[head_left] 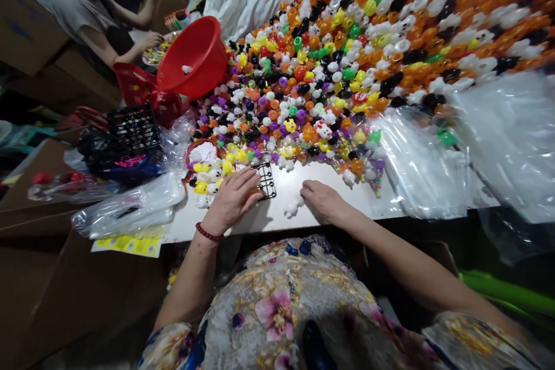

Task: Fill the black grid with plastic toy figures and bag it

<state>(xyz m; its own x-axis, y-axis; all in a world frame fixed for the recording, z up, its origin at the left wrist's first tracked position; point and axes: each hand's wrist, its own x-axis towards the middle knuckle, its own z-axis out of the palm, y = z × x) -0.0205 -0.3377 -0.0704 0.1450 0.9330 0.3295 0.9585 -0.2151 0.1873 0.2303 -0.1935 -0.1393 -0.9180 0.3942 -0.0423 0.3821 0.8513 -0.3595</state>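
My left hand [236,193] rests palm down over a black plastic grid frame [269,180], its fingers closed on the frame's left side. A bit of orange shows under that thumb. Across the white tabletop [284,179], my right hand [323,201] is curled, with its fingertips at a few small white plastic figures [293,207]; the palm side is hidden. Left of my left hand lie several yellow and white figures [212,176]. Beyond both hands spreads a large heap of small coloured plastic figures [299,92].
A red basin [195,58] stands tilted at the back left. Clear plastic bags lie at the right [420,162] and at the left edge [134,205]. Black racks [134,127] are stacked at left. A co-worker [95,17] handles things at the far left.
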